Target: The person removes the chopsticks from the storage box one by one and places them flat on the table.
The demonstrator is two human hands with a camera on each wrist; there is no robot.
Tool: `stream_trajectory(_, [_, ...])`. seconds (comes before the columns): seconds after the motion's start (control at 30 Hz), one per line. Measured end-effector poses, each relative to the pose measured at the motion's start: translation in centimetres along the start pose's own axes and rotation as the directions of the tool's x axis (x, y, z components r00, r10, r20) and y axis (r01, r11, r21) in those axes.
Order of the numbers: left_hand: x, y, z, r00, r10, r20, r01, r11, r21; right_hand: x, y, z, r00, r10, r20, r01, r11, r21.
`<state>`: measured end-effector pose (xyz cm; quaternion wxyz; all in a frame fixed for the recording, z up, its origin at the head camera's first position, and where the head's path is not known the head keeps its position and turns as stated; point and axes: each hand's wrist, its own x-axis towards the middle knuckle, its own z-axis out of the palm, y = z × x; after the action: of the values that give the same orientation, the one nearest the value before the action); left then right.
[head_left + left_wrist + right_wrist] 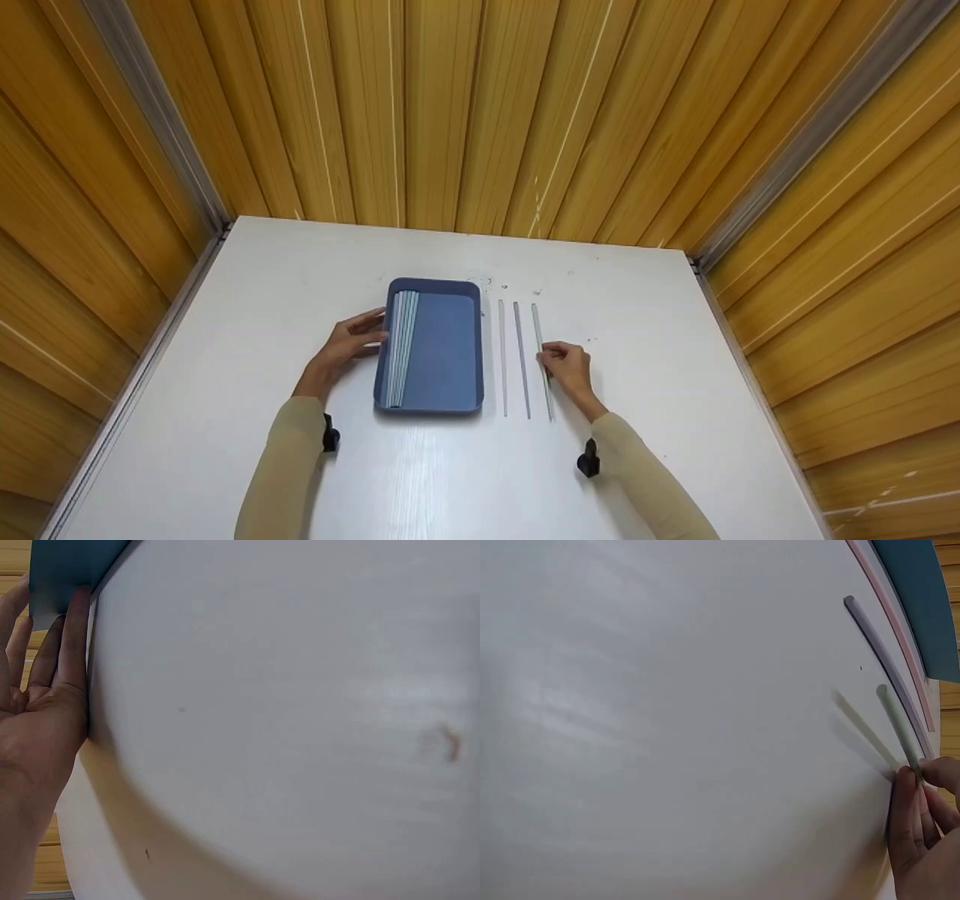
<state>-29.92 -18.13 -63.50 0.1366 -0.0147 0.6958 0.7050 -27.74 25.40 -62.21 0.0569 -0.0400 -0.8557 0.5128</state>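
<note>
In the head view a blue rectangular tray [442, 352] stands on the white table. Several pale straws [403, 349] lie side by side along its left wall. My left hand [349, 345] touches the tray's outer left side, its fingers fairly straight against the wall in the left wrist view. Right of the tray, my right hand [568, 367] pinches a pale green straw [897, 720] between thumb and fingertips. To its left lie a purple straw [522, 360] and a pink straw [503, 360]. A faint yellowish strip [866, 727] beside the green straw could be another straw or a reflection.
The white table [420, 480] has small dark marks [504, 286] behind the straws. Wood-look panels [450, 112] wall it in at the back and both sides, with grey metal rails [810, 135] at the corners.
</note>
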Motion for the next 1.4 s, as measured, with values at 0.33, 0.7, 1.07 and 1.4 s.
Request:
stream_trajectory(0.33, [0.0,-0.1,0.1,1.000,0.015,0.023,-0.014,1.000,-0.014,-0.3,0.6,0.0,0.997,-0.078,0.001,0.078,0.996,-0.036])
stream_trajectory(0.7, [0.0,0.0,0.1,1.000,0.002,0.005,-0.002,1.000,-0.012,-0.3,1.6,0.3,0.986,-0.167,-0.006,0.166,0.983,-0.079])
stream_trajectory(1.07, [0.1,0.2,0.0,1.000,0.012,0.028,-0.012,1.000,-0.013,0.0,1.2,-0.1,0.983,-0.175,0.055,0.178,0.982,-0.060])
stream_trajectory(1.4, [-0.2,0.1,0.0,1.000,-0.001,0.017,0.002,0.999,-0.036,2.2,-2.8,-1.4,0.965,-0.245,0.098,0.253,0.964,-0.079])
